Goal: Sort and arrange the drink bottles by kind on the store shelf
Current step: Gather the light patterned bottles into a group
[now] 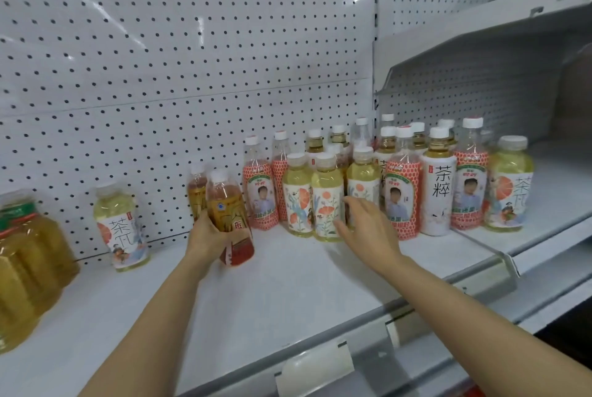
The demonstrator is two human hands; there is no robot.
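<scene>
On a white store shelf [288, 294] backed by pegboard [160, 60], I am watching 2 bare hands working among drink bottles. The left hand [208, 236] is gripping an amber tea bottle [229, 214] with a red lower label, fingers curled round its middle, and the bottle is tilting with its cap leaning toward the back left. Just behind it, a second amber bottle [196, 191] is standing against the pegboard.

The right hand [362, 223] is holding nothing; its fingers are spread and nearly straight, reaching toward the front row of pale yellow bottles, its fingertips at a flower-label bottle [326, 201]. I cannot tell whether they are touching it. Another flower-label bottle [298, 195] is standing just to its left, and a third [363, 175] is sitting partly hidden behind the right hand.

Behind and beside these, red-patterned bottles [260, 185] with clear tops are mixing with a white-labelled tea bottle [438, 185] and more bottles packed closely further back. At the cluster's right end a pale yellow bottle with an orange-slice label [509, 185] is standing. A matching bottle [123, 227] is standing alone, well apart to the left. At the far left edge, large jugs of golden liquid [28, 265] are sitting on the shelf.
</scene>
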